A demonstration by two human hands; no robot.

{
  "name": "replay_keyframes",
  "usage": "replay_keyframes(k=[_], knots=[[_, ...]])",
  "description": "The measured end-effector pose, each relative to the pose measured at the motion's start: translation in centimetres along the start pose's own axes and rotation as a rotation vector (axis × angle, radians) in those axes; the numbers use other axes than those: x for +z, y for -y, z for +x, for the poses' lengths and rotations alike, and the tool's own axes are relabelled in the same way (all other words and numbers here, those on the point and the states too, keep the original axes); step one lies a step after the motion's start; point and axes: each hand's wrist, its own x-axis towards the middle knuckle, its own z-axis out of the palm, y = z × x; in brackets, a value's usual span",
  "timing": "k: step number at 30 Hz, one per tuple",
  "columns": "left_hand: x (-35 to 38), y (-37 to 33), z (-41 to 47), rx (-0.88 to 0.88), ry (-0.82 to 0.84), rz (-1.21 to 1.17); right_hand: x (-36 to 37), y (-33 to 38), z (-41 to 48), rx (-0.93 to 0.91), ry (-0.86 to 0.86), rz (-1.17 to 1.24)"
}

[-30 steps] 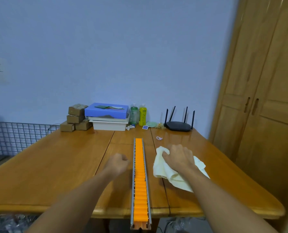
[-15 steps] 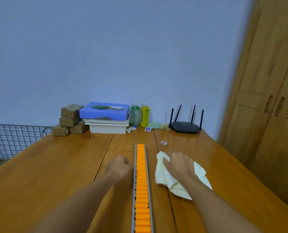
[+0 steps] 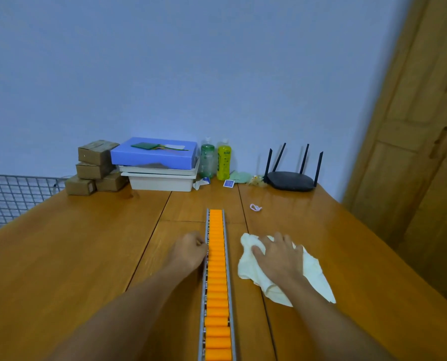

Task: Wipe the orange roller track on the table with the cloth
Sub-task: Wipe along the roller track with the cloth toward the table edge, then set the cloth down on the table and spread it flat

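The orange roller track [image 3: 217, 282], orange rollers between grey metal rails, runs from the table's middle toward me and out of the bottom of the view. My left hand [image 3: 189, 252] is curled into a fist and touches the track's left rail. A crumpled cream cloth [image 3: 314, 276] lies on the wooden table [image 3: 73, 256] just right of the track. My right hand [image 3: 278, 255] rests on top of the cloth, its fingers bent down into the fabric. Cloth and track are apart.
Along the back wall stand brown cardboard boxes [image 3: 94, 165], a blue box on white trays [image 3: 156, 162], a green and a yellow bottle [image 3: 223, 160] and a black router [image 3: 290, 178]. A small pink loop [image 3: 255, 207] lies beyond the cloth. A wooden wardrobe [image 3: 420, 152] is at the right and a wire grid [image 3: 11, 196] at the left.
My left fist has moved right until it touches the track's left rail. My right hand stays on the cloth with its fingers flatter. The view has shifted closer over the table.
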Motion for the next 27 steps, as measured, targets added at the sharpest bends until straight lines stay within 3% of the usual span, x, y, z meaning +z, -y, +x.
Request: replay_keyframes(k=[10,13,19,27], knots=[[0.2,0.6,0.4,0.006,0.008,-0.064,-0.1,-0.1,0.3,-0.008,0.198,-0.032],[0.1,0.8,0.7,0.003,0.015,-0.066,-0.8,0.1,0.4,-0.004,0.164,-0.024],[0.2,1.4,2.0,0.007,0.016,-0.082,-2.1,2.6,2.2,-0.064,-0.081,0.08],[0.3,1.9,5.4,0.028,0.001,-0.052,-1.7,6.3,5.7,-0.186,0.005,0.229]])
